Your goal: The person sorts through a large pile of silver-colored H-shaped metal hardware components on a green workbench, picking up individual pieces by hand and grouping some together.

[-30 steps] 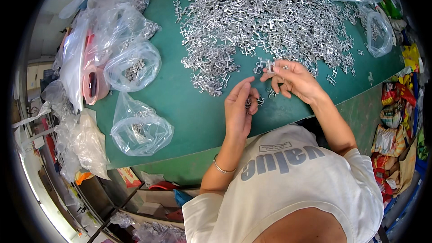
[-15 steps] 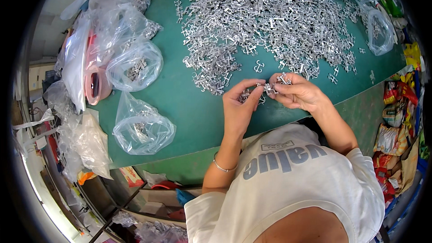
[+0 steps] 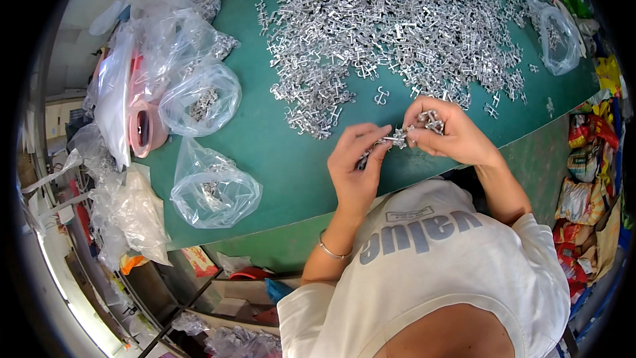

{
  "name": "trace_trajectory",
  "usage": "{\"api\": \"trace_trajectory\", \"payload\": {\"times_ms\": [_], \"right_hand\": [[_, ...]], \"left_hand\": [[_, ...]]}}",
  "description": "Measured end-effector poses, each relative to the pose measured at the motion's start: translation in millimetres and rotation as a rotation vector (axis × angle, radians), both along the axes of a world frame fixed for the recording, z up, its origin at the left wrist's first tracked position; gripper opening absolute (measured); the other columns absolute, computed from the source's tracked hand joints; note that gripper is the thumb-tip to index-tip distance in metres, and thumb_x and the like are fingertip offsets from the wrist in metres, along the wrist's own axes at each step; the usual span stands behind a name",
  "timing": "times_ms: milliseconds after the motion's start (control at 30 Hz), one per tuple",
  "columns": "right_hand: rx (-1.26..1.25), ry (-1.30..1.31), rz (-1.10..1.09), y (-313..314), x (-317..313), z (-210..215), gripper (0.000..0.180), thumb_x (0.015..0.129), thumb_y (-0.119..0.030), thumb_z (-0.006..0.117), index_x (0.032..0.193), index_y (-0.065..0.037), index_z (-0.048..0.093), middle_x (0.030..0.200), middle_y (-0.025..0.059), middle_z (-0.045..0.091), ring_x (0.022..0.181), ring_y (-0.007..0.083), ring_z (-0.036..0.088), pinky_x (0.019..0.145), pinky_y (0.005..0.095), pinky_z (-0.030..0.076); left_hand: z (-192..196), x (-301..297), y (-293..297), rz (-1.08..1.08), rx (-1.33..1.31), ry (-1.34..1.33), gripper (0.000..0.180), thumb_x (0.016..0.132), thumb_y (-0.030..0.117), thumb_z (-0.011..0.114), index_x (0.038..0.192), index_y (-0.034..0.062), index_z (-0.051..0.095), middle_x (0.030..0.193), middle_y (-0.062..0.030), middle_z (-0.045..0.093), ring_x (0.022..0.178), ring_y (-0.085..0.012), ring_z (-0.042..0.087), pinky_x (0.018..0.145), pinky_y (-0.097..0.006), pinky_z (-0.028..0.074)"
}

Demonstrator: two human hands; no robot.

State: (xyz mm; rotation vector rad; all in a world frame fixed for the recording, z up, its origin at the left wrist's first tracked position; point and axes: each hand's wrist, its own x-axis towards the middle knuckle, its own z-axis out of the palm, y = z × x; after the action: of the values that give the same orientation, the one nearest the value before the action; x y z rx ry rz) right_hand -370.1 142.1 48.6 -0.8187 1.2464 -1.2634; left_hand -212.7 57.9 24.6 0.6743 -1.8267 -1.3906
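A few small metal clips (image 3: 404, 134) were above the near edge of the green table (image 3: 285, 159) — pinched between the left hand (image 3: 358, 162) and the right hand (image 3: 450, 132), both closed on them. Behind lay the big clip pile (image 3: 397, 26); plastic bags (image 3: 212, 189) lay at left.

Between my two hands I hold a small cluster of shiny silver metal clip pieces (image 3: 404, 134), thin stamped parts with hooked ends. Some bunch in my right hand (image 3: 450, 134), showing above its fingers; others stick out from the fingertips of my left hand (image 3: 358, 166), and the two lots meet in the middle. They hang just above the green table (image 3: 278, 152), near its front edge.
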Motion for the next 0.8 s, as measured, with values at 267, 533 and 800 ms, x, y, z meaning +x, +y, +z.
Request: {"api": "trace_trajectory", "payload": {"times_ms": [267,533,800], "right_hand": [[0.127,-0.445,0.156,2,-13,6,0.008,0.085,-0.007,0.052,0.089,0.0,0.051,0.067,0.0067,0.051,0.041,0.0028,0.03,0.034,0.0172,0.022],[0.268,-0.379,0.222,-2,-19,4,0.008,0.083,-0.006,0.054,0.086,0.001,0.051,0.068,0.0071,0.053,0.039,0.0038,0.034,0.033,0.0172,0.024],[0.143,-0.147,0.12,0,-16,8,0.006,0.084,-0.006,0.052,0.084,0.0,0.052,0.062,0.0009,0.045,0.045,0.0054,0.035,0.036,0.0191,0.025]], "left_hand": [[3,0,8,0.03,-0.084,0.058,0.018,0.064,-0.006,0.065,0.082,-0.0019,0.065,0.078,-0.0097,0.056,0.06,-0.0129,0.051,0.053,-0.022,0.041],[5,7,2,-0.061,0.316,-0.018,0.017,0.067,-0.007,0.063,0.082,0.0,0.064,0.082,-0.0108,0.059,0.065,-0.0146,0.055,0.056,-0.024,0.044],[8,2,10,-0.044,-0.042,-0.045,0.016,0.064,-0.01,0.064,0.077,-0.0007,0.062,0.074,-0.0105,0.061,0.058,-0.0135,0.055,0.052,-0.021,0.043]]}}
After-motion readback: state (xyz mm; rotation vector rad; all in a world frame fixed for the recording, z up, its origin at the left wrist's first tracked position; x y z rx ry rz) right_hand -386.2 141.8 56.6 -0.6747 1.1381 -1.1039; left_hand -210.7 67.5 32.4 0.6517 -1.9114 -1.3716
